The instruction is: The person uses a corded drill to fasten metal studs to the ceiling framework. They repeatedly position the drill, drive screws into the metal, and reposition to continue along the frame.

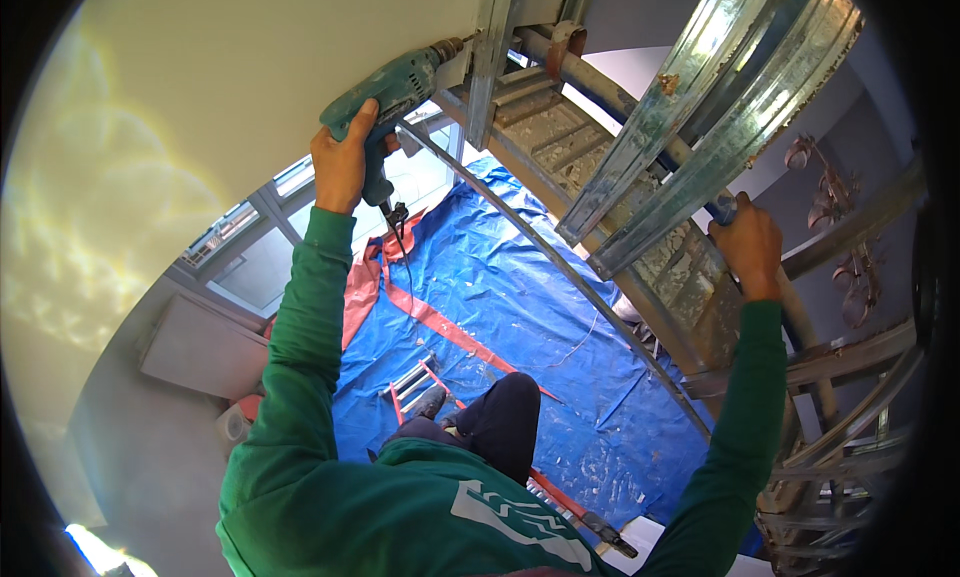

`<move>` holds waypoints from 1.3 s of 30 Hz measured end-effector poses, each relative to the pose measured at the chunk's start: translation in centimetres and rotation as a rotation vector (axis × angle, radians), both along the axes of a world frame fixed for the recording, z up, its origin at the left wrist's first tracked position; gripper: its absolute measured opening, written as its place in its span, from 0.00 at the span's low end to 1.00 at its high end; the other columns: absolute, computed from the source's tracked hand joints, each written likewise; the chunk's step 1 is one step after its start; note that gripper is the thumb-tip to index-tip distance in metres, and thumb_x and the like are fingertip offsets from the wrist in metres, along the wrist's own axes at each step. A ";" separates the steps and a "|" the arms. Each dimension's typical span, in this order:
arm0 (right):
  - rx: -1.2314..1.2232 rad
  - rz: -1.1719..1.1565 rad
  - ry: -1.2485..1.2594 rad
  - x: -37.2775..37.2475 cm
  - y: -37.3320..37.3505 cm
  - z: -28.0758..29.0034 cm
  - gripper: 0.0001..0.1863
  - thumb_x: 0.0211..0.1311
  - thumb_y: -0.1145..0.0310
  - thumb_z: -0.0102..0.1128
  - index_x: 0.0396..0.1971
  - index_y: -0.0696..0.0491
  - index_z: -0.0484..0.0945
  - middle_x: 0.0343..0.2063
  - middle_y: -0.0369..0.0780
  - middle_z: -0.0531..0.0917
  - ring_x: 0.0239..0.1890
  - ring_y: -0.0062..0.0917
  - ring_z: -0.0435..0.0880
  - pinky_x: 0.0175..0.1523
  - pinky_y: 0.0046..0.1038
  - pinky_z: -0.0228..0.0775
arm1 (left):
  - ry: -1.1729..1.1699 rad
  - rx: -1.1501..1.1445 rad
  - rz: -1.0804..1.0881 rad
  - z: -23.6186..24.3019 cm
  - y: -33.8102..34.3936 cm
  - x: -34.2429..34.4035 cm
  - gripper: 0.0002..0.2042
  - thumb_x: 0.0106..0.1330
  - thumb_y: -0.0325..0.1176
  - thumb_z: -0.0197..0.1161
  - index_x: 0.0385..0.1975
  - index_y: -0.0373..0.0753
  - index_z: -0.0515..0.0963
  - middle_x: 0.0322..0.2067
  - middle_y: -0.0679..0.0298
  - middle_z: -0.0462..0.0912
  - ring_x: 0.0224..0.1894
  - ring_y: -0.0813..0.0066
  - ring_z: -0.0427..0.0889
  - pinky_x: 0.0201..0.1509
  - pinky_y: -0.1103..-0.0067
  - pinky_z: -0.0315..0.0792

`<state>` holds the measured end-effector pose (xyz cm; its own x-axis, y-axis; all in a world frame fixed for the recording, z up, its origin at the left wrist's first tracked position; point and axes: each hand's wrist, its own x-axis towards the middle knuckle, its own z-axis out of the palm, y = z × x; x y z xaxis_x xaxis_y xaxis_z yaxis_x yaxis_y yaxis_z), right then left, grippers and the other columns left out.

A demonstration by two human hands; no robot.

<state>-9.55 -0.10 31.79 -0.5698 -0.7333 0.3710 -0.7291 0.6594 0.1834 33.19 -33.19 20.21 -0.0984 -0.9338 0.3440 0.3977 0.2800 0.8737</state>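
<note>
So I'm looking down past my own green sleeves here, standing up on a red ladder (pixel 415 382) with a blue tarp (pixel 520 277) covering the floor way below. My left hand (pixel 340 162) is wrapping its grip tight around the handle of a teal power drill (pixel 395 92), fingers fully closed on it, and the drill is pointing to the right with its chuck pressing right up against a vertical metal stud (pixel 492 57) next to the white ceiling board (pixel 200 77). The drill's cord is hanging down from the bottom of the handle. My right hand (pixel 748 245) is reaching up on the other side and is closing its grip on a rusty curved pipe rail (pixel 600 87), just under 2 shiny metal channel pieces (pixel 720 87) that are leaning diagonally across the view; there's something bluish poking out at the top of that fist but I can't tell what it is. A thin metal rod (pixel 540 242) is running diagonally between both arms. Ornate ironwork railing (pixel 850 377) is sitting off to the far right, well apart from the drill.
</note>
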 end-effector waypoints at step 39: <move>0.004 -0.090 0.043 -0.5 -0.4 -1.0 0.30 0.59 0.54 0.76 0.59 0.54 0.84 0.43 0.51 0.93 0.48 0.52 0.93 0.55 0.51 0.85 | -0.055 -0.153 0.167 -4.1 0.4 -3.7 0.18 0.76 0.39 0.76 0.54 0.29 0.85 0.38 0.59 0.93 0.33 0.72 0.91 0.38 0.74 0.84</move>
